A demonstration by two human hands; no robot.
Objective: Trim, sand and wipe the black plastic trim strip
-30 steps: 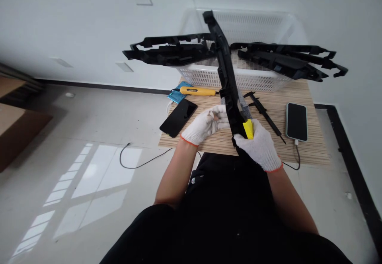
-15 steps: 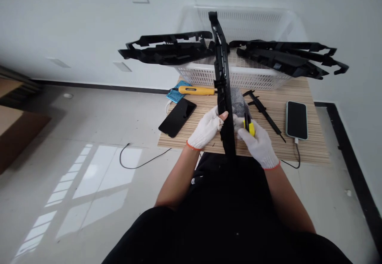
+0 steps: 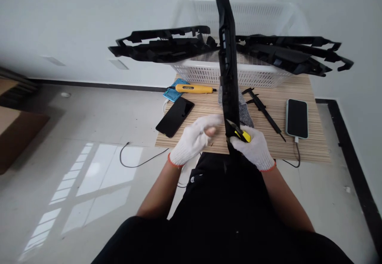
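A long black plastic trim part [image 3: 229, 69] stands nearly upright in front of me, its lower end by my lap. My right hand [image 3: 252, 146], in a white knit glove, is closed around a yellow utility knife [image 3: 243, 135] with the blade pointing up and left. The fingers of that hand also touch the lower part of the trim. To the left, my gloved left hand [image 3: 195, 138] has its fingers stretched toward the trim, slightly blurred, with a bare thumb tip showing. Whether its fingertips touch the trim I cannot tell.
Behind, more black trim parts [image 3: 167, 51] lie across a white plastic basket [image 3: 203, 73]. On the wood-grain table [image 3: 271, 144] are a yellow pen-shaped tool [image 3: 193, 88], a black phone [image 3: 175, 117], a caliper [image 3: 265, 112], a grey cloth [image 3: 244, 112] and a phone on a cable [image 3: 297, 118].
My left hand has let go of the trim part and moved left and down. My right hand, with the knife, has come against the trim, whose upper end now reaches higher in view.
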